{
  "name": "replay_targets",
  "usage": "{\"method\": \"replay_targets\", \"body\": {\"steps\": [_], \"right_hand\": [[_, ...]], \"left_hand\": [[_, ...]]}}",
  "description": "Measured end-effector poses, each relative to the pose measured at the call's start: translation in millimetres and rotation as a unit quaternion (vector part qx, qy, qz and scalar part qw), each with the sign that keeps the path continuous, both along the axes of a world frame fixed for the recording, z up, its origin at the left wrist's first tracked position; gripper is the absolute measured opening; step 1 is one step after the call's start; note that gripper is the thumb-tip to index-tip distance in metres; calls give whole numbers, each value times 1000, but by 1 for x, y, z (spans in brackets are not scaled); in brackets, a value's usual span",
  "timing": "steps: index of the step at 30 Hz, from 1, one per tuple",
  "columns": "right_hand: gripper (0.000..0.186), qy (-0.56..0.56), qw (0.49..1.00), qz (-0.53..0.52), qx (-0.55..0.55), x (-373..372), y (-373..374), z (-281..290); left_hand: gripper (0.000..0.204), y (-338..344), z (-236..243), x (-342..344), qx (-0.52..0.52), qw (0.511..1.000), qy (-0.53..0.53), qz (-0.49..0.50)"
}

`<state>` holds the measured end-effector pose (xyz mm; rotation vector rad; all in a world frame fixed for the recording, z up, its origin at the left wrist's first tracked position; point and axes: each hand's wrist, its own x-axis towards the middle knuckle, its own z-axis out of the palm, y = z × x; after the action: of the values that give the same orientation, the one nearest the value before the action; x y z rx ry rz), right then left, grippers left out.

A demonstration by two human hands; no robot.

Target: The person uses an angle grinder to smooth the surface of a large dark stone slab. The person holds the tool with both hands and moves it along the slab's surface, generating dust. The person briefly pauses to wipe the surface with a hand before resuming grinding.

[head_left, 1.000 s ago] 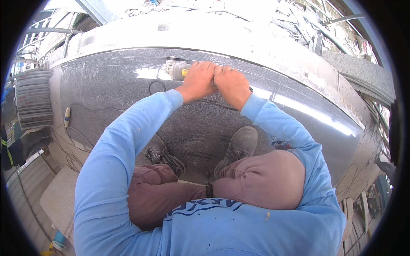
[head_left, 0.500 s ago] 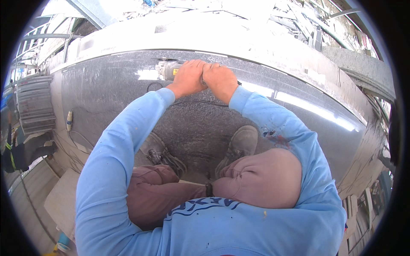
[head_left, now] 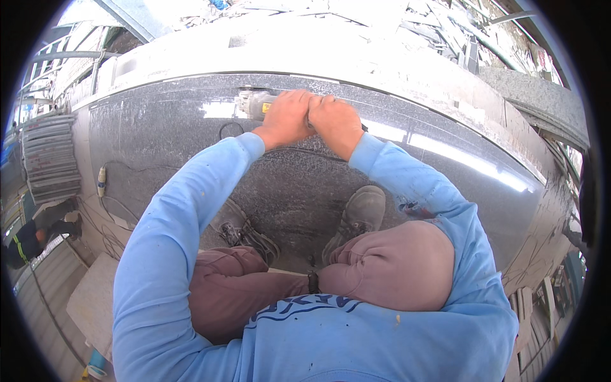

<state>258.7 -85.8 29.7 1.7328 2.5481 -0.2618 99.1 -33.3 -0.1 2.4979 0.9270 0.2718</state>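
My left hand (head_left: 286,116) and my right hand (head_left: 333,120) are closed side by side on a silver-grey angle grinder (head_left: 254,104) with a yellow label. Its head points left, with the disc low against a glossy dark stone slab (head_left: 146,134), near the slab's far edge. My fingers hide much of the tool's body. A black cord (head_left: 299,153) lies in loops on the slab. My two boots stand on the same slab, below my arms.
Stacked grey slabs (head_left: 49,159) stand at the left, near a yellow plug (head_left: 102,180) on a cord. Another person in dark clothing (head_left: 25,242) is at the far left. A pale ledge (head_left: 197,60) runs beyond the slab, with broken pieces and metal beams behind it.
Both hands and the grinder have shifted left along the far edge since a second ago, with a slight move back right in the last half second.
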Motion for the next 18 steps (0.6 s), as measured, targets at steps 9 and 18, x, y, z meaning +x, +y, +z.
{"method": "replay_targets", "body": {"steps": [9, 18], "right_hand": [[33, -6, 999, 38, -11, -5, 8, 1], [33, -53, 999, -7, -9, 11, -10, 21]], "left_hand": [[44, 7, -14, -9, 19, 1000, -15, 2], [47, -9, 3, 15, 5, 1000, -2, 2]]}}
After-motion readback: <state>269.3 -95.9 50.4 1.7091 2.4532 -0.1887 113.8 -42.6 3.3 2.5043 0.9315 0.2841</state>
